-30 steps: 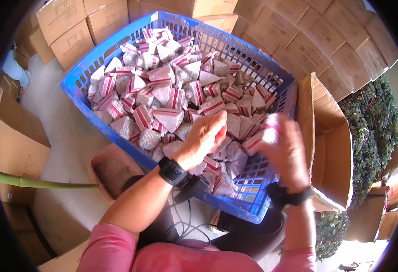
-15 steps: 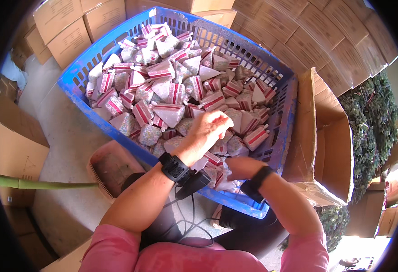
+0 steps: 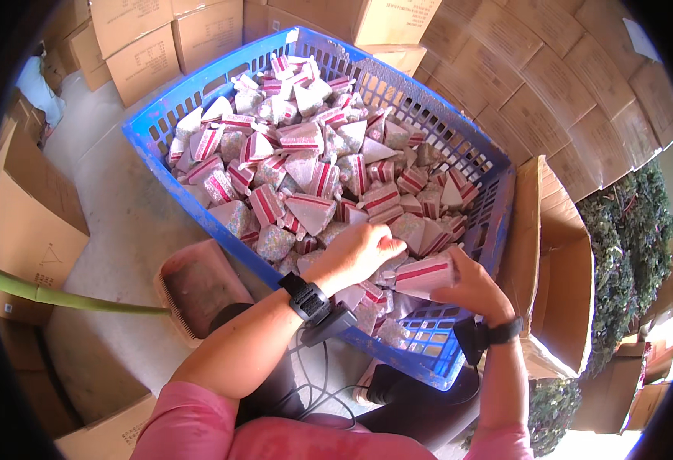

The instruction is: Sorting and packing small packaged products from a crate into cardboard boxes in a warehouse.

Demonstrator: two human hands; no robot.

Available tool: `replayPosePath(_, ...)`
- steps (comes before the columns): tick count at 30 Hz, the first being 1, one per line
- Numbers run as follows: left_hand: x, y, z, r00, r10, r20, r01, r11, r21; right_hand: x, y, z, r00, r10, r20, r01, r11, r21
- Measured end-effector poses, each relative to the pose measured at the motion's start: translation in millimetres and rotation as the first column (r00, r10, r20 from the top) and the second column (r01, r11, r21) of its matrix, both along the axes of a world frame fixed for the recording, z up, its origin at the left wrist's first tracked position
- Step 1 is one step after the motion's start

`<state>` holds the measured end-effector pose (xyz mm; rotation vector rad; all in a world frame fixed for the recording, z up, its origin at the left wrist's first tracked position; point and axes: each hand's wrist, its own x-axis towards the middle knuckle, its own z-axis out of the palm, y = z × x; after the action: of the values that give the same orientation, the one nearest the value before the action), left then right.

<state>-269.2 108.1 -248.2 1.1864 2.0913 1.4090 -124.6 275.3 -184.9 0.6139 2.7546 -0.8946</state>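
Note:
A wedge-shaped ornament like a slice of cake (image 3: pixel 424 276), pale pink with a red stripe, is gripped by my right hand (image 3: pixel 476 288) over the basket's near right part. Just left of it, my left hand (image 3: pixel 358 253) has its fingers curled closed above the pile; whether something small is inside them is hidden. Beneath both hands, a blue plastic basket (image 3: pixel 187 203) holds a heap of similar cake-slice ornaments (image 3: pixel 302 138), some showing glittery rounded backs. At the near right corner the basket's slatted bottom shows.
An open cardboard box (image 3: pixel 563 284) stands against the basket's right side. Stacked cartons (image 3: pixel 532 84) line the back. On the floor at left lies a pink dustpan (image 3: pixel 202 284) beside a green pole (image 3: pixel 83 300). Green garlands (image 3: pixel 631 238) hang at far right. Cables dangle below my left wrist.
My right hand has come up from low in the basket, now with a cake-slice ornament in it. My left hand stays closed over the pile. The whole view has shifted slightly.

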Motion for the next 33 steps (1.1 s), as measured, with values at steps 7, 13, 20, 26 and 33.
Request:
replayPosePath(7, 14.9, -2.0, 17.9, 0.752, -0.277, 0.598, 0.265, 0.958, 0.111, 17.5, -5.8, 7.5, 0.911, -0.058, -0.409, -0.056, 0.963, -0.263)
replayPosePath(13, 26.8, 7.1, 11.0, 0.731, -0.266, 0.629, 0.176, 0.963, 0.204, 17.5, -12.8, -8.9, 0.827, -0.209, -0.521, -0.078, 0.876, -0.475)
replayPosePath(20, 34.2, 19.8, 16.5, 0.246, -0.465, 0.851, 0.050, 0.882, 0.468, -4.1, -35.0, -35.6, 0.502, -0.790, -0.352, -0.214, 0.281, -0.936)
replayPosePath(26, 21.9, 16.5, 27.1, 0.427, -0.359, 0.830, -0.086, 0.897, 0.433, 23.3, 13.4, 7.6, 0.232, -0.649, -0.725, 0.086, 0.756, -0.649)
replayPosePath(33, -2.7, 3.5, 24.4, 0.523, -0.136, 0.842, -0.181, 0.947, 0.266, 66.7, 46.8, 32.9, 0.670, -0.025, -0.742, 0.704, 0.339, 0.624)
